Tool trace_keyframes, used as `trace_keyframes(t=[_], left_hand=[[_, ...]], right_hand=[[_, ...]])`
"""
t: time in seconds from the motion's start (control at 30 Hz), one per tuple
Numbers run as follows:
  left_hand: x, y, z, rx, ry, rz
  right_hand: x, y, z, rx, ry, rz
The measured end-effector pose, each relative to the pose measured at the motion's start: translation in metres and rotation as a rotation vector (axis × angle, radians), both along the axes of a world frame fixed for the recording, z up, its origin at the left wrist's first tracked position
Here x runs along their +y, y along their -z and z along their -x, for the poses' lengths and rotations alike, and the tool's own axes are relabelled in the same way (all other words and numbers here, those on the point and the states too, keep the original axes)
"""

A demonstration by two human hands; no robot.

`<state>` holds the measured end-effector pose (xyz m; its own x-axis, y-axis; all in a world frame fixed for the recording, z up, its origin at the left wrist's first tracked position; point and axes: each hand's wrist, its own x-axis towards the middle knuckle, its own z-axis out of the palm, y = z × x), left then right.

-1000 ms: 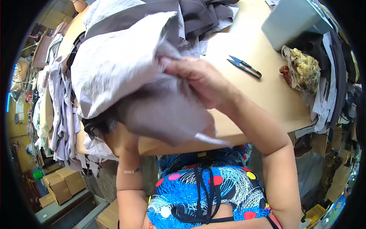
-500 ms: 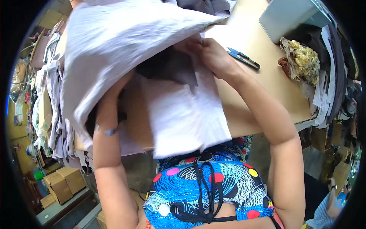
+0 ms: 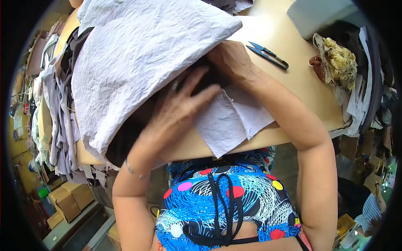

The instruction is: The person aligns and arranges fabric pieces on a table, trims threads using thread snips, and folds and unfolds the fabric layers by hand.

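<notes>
A large piece of pale grey, crinkled fabric (image 3: 138,62) is raised like a hood over the table, its dark underside showing in the fold. My left hand (image 3: 180,104) is beneath the raised edge, fingers spread and slightly blurred, in front of the dark cloth. Curled under the same edge, my right hand (image 3: 232,60) grips the fabric at the fold; its fingertips are hidden. A lower pale flap (image 3: 222,125) with a seam or slit hangs at the table's front edge, below both hands.
Thread snips (image 3: 268,55) lie on the table (image 3: 312,92) to the right. Beyond them are a tangle of yellowish thread (image 3: 337,62), a grey-blue bin (image 3: 322,16) and stacked cloth (image 3: 360,92). Piled garments (image 3: 63,113) line the left edge. Cardboard boxes (image 3: 71,201) stand lower left.
My left hand has come out from under the cloth toward the middle, fingers spreading. The lower flap has shifted right and bunched up. My right hand stays near the same spot.
</notes>
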<state>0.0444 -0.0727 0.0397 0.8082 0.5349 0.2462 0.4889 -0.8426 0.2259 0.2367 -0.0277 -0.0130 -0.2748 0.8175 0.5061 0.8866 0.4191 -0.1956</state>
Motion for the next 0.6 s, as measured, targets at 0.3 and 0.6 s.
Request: trace_keyframes(t=[0.3, 0.6], left_hand=[[0.014, -0.002, 0.073, 0.292, -0.152, -0.265], [0.107, 0.026, 0.137, 0.151, -0.315, -0.699]], right_hand=[[0.011, -0.009, -0.006, -0.124, -0.015, 0.147], [0.024, 0.002, -0.008, -0.092, 0.05, -0.042]])
